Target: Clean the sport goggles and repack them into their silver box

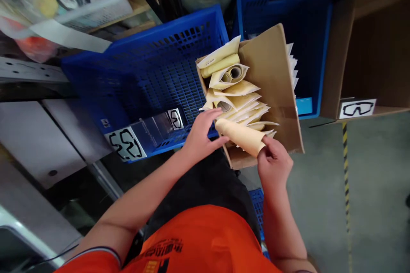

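My right hand [275,160] is closed on one end of a rolled yellowish paper envelope [241,134], with the thumb and fingertips at its edge. Near the roll's other end is my left hand [205,132], its thumb and fingers apart; whether the thumb touches the roll I cannot tell. Both hands are over an open cardboard box [265,68], whose tall flap leans to the right. Inside it stand several packed yellow envelopes [243,100], some curled into rolls [230,73].
A blue plastic crate [153,51] lies to the left, with an eyewear-symbol label [126,144] on its front. Behind the box is another blue bin [285,6]. At the right stands a large cardboard box [378,51]. Striped tape [346,179] runs along the floor.
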A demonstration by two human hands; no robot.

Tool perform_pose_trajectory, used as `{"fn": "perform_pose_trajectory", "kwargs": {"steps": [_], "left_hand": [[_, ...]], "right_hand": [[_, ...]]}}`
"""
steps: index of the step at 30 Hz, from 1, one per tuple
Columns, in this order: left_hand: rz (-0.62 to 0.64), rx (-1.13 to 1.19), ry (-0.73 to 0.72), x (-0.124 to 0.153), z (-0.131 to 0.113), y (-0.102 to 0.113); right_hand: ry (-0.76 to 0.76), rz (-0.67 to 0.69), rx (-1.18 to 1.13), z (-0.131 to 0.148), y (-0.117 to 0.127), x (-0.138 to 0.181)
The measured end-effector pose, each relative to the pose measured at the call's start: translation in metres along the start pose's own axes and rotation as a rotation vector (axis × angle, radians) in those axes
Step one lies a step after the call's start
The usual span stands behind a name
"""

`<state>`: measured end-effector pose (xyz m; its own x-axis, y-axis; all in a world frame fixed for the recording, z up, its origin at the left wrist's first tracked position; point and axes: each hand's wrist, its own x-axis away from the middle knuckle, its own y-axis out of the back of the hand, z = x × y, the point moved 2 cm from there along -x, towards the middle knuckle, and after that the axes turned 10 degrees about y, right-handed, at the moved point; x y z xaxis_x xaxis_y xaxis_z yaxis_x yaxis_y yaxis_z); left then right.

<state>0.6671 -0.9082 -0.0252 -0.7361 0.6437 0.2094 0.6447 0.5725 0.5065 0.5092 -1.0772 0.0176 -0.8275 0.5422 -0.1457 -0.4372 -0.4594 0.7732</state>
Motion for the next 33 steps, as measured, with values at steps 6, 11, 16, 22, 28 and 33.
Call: {"fn": "perform_pose_trajectory", "kwargs": {"steps": [6,11,16,22,28,33], "left_hand": [[0.136,-0.085,-0.129,0.044,-0.006,-0.017],[0.209,0.116,-0.032,0.04,-0.003,-0.003],[0.169,0.251,0.142,0.042,-0.005,0.037],[0.304,0.461,0.366,0.064,-0.022,0.08],[0.451,0.697,0.461,0.076,-0.051,0.11],[0.388,0.799,0.506,0.077,-0.076,0.126]], "right_hand": [[0.089,0.261,0.038,0.037,-0.007,-0.004],[0.086,0.374,-0.21,0.049,-0.006,-0.004],[0.115,0.614,-0.458,0.059,0.016,-0.008],[0.261,0.752,-0.475,0.068,0.057,-0.009],[0.358,0.818,-0.607,0.092,0.079,-0.002],[0.2,0.81,-0.785,0.118,0.096,0.002]]}}
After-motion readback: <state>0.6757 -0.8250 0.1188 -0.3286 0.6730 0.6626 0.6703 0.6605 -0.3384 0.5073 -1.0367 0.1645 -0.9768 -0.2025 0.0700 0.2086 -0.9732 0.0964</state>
